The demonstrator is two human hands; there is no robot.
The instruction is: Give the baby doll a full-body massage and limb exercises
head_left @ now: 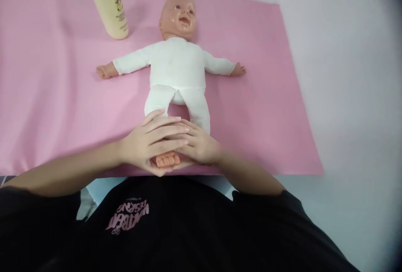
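A baby doll in a white cloth body lies on its back, arms spread and feet towards me. Both my hands are wrapped round the foot at the end of its left-side leg as I see it. The fingers of my left hand lie over those of my right hand, and the thumbs are low around the foot's underside. Between the palms the doll's toes poke out towards me. My right hand and wrist hide nearly all of the other foot.
A pink mat lies under the doll on a white surface. At the upper left stands a pale yellow lotion bottle with its top cut off by the frame. The mat's front edge runs just before my black shirt.
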